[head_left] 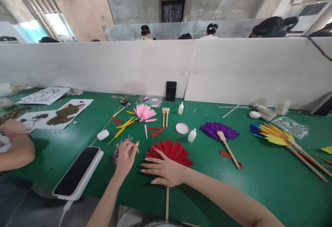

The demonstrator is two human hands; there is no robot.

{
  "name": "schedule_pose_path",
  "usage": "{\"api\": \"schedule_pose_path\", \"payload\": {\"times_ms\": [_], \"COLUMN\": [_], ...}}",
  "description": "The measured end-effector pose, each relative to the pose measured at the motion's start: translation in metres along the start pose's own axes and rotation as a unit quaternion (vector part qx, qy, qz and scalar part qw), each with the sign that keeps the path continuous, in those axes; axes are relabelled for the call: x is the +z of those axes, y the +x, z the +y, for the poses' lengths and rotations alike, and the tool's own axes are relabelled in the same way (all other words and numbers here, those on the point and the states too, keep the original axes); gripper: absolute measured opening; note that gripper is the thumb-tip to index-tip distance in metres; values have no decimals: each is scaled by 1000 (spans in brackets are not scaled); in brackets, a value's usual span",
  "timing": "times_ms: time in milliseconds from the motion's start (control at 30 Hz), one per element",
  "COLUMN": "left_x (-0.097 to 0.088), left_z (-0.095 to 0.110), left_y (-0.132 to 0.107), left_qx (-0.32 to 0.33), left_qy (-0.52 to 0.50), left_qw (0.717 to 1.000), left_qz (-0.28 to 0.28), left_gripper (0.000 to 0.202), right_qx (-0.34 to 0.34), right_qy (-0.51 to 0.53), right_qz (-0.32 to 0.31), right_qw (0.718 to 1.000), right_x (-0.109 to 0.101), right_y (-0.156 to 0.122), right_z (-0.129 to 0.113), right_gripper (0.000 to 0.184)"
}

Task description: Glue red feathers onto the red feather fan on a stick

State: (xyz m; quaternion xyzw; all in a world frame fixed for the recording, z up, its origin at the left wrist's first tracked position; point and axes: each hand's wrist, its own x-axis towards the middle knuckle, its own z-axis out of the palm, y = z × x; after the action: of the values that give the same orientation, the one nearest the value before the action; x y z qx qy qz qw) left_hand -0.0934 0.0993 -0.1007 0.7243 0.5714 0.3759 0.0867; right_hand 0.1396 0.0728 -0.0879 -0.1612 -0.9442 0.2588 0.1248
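My right hand (166,170) lies with fingers spread across the lower part of a red feather fan (172,151). The fan's wooden handle (167,204) points toward me, and its upper end is hidden under the palm. To the left, my left hand (126,152) is raised slightly with thumb and fingertips pinched together; whatever they hold is too small to make out. Beneath that hand, partly covered by it, is a pile of small purple and silvery bits (116,154). Two white bottles, a nearer one (192,135) and a farther one (181,108), stand beyond the fan.
A round white dish (182,128) sits behind the fan. Pink feathers (144,112) lie back left, a purple fan (220,130) and multicoloured fans (275,133) to the right. A phone (77,171) is at left, near another person's arm (19,147). A white partition (103,68) closes the back.
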Motion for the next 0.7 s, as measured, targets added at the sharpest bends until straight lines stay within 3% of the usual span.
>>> {"api": "schedule_pose_path", "payload": {"times_ms": [167, 267, 333, 400, 500, 600, 700], "left_x": [-18, -26, -24, -15, 7, 27, 35], "left_z": [24, 44, 61, 78, 102, 119, 128], "left_y": [-6, -12, -21, -35, -59, -76, -82], "left_qx": [-44, -47, -22, 15, 60, 15, -32], "left_qy": [-60, -61, -52, -43, 8, 99, 142], "left_qw": [995, 995, 998, 991, 944, 908, 895], "left_qz": [62, 59, -12, -130, -324, -407, -422], "left_gripper": [23, 26, 32, 34, 33, 29, 30], "right_qx": [-5, 11, 31, 42, 36, 67, 106], "right_qy": [15, 14, 16, 29, 0, -77, -129], "right_qz": [24, 90, 151, 187, 255, 296, 312], "right_qw": [1000, 996, 988, 981, 966, 950, 935], "right_x": [-14, -37, -63, -93, -129, -145, -144], "right_y": [-1, -2, -7, -19, -46, -67, -74], "right_z": [-5, -14, -30, -56, -107, -152, -176], "right_gripper": [48, 42, 29, 19, 19, 18, 26]}}
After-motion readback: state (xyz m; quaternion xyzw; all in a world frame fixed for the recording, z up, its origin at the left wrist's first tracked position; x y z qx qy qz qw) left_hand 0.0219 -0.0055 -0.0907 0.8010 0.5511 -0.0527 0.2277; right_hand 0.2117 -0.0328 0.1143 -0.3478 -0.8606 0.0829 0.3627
